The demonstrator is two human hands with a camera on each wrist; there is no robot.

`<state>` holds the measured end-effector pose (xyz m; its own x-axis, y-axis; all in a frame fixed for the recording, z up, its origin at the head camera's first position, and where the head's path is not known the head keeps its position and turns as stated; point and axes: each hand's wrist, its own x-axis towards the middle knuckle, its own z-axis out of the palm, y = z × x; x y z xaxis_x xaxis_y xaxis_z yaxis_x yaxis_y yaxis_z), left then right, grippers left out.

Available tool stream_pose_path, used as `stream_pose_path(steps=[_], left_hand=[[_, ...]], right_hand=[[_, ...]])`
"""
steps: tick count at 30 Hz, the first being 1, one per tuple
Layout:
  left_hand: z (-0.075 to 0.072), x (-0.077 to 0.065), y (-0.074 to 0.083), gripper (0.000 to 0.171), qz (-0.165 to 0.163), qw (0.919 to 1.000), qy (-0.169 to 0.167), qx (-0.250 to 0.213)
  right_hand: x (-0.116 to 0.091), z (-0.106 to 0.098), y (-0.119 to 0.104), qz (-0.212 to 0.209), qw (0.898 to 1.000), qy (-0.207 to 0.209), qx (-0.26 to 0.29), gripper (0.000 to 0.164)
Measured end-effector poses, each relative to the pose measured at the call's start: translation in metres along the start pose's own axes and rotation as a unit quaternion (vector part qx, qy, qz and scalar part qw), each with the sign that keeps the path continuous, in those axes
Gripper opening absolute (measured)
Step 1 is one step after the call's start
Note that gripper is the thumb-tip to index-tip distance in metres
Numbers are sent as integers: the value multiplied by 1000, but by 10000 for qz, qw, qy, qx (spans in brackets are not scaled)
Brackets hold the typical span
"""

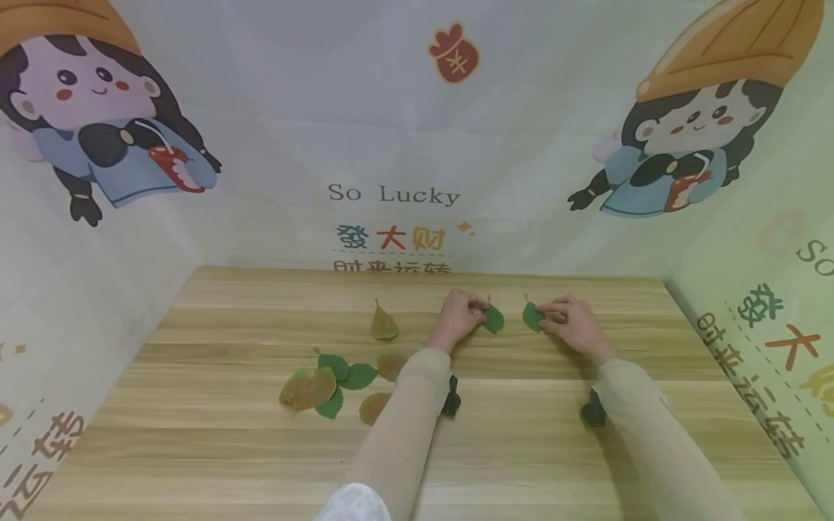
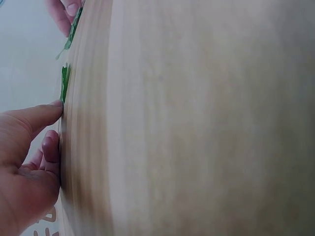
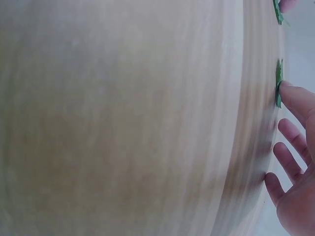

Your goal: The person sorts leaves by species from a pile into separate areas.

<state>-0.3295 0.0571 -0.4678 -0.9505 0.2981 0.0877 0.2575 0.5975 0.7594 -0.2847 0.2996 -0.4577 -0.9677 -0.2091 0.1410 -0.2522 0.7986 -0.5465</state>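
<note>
Toward the back of the wooden table (image 1: 521, 449), two small green leaves lie side by side, stems pointing away. My left hand (image 1: 455, 317) pinches the left edge of one green leaf (image 1: 495, 320) between thumb and index finger. The other green leaf (image 1: 531, 317) is pinched at its right edge by my right hand (image 1: 576, 325). In the left wrist view, the thumb (image 2: 47, 114) is right at the leaf's end and the other fingers are bent. The right wrist view shows the thumb (image 3: 295, 96) over its leaf, with the remaining fingers spread apart.
A yellow-brown leaf (image 1: 384, 324) lies left of my left hand. Nearer, a large mottled leaf (image 1: 306, 388) overlaps several green leaves (image 1: 360, 376). Two brownish leaves (image 1: 373, 407) are partly covered by my left sleeve (image 1: 397, 427). A printed cloth (image 1: 280, 159) rises behind the table.
</note>
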Motion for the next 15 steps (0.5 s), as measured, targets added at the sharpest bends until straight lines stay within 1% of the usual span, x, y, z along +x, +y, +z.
stream_pose_path(steps=[3,6,9,15], left_hand=[[0,-1,0,18,-24,10000,-9,15],[0,-1,1,18,-41,10000,15,-6],[0,-2,2,18,-83,10000,24,-42],[0,-1,3,19,-131,9999,36,-38]], right_hand=[[0,0,-2,-64,9999,80,70,36],[4,0,-9,-242,9996,140,87,36],[9,2,-19,-505,9987,72,85,34],[17,16,-32,-1105,9938,-78,122,32]])
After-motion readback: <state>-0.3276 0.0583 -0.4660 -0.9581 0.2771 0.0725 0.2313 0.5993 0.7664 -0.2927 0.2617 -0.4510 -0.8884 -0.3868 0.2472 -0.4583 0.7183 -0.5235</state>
